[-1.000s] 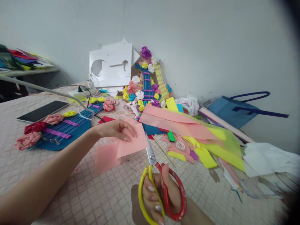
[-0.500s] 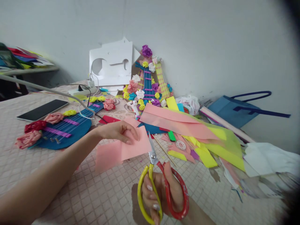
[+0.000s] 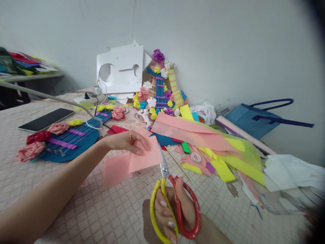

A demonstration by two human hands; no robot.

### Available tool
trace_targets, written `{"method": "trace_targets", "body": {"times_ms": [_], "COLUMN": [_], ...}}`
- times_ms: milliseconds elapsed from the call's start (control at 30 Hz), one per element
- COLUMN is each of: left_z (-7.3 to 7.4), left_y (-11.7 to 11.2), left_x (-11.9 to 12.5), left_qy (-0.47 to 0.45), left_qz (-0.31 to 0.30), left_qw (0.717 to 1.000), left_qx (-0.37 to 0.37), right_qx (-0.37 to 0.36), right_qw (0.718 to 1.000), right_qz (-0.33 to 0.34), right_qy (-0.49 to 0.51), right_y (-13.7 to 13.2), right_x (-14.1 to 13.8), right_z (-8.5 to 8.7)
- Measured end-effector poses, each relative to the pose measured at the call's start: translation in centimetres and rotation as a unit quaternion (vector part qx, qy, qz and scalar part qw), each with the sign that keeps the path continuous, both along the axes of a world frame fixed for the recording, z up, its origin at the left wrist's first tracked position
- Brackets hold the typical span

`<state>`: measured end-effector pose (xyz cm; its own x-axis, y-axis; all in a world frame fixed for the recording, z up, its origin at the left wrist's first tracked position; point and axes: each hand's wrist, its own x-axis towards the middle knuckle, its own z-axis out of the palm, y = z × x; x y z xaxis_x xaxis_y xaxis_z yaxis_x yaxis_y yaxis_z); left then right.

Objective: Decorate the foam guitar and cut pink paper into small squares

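My left hand (image 3: 128, 142) has its fingers curled onto a strip of pink crepe paper (image 3: 149, 159), holding it above the table. The paper's lower left part lies over to the left, a lighter piece overlapping it. In my right hand (image 3: 172, 197) is a pair of scissors (image 3: 165, 170) with one yellow and one red handle, fingers through the yellow loop and thumb through the red. The blades point up and away, right along the paper's right edge. How far they have cut in cannot be made out.
A blue paper guitar (image 3: 88, 135) with crepe flowers lies left, beside a dark tablet (image 3: 47, 119). Behind stand a glue gun (image 3: 145, 116) and flowered guitars (image 3: 160, 88). Pink and yellow crepe sheets (image 3: 188, 130) spread right, near a blue bag (image 3: 250, 118). A cable (image 3: 50, 97) crosses left.
The scissors' handles have come closer together and the blades have shifted slightly left at the paper's edge. My left hand has barely moved.
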<state>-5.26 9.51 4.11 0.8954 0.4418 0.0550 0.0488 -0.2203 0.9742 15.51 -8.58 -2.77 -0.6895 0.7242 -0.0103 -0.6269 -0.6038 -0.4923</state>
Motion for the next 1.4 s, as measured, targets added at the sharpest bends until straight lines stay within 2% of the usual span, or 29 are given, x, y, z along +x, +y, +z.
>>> {"method": "trace_targets", "body": {"times_ms": [200,500,767,933,1133,1300,1400], "left_z": [-0.2,-0.6,-0.8,-0.8,-0.8,-1.0,-1.1], "left_y": [-0.1,0.0,0.3,0.0,-0.6,-0.5,-0.3], "left_x": [0.2,0.3,0.2,0.4,1.0,1.0,0.9], "left_qy": [-0.009,0.004,0.019,0.034,0.032,0.027,0.030], "left_qz": [-0.029,-0.042,-0.032,-0.036,-0.059,-0.060,-0.059], "left_qw": [0.999,0.997,0.999,0.999,0.998,0.998,0.998], "left_qx": [0.020,0.066,0.013,0.015,0.004,-0.001,-0.005], "right_qx": [0.007,0.029,0.024,0.014,0.019,0.013,0.004], "right_qw": [0.999,0.999,0.999,1.000,0.999,1.000,1.000], "right_qz": [-0.018,0.017,0.015,-0.012,-0.016,0.001,-0.012], "right_qy": [-0.029,0.011,0.020,-0.016,-0.022,-0.018,-0.028], "right_y": [0.0,0.6,0.5,0.4,0.3,0.5,0.5], "right_x": [-0.1,0.2,-0.1,-0.2,0.0,0.1,0.0], "right_z": [-0.1,-0.3,-0.2,-0.1,0.0,-0.2,-0.2]}}
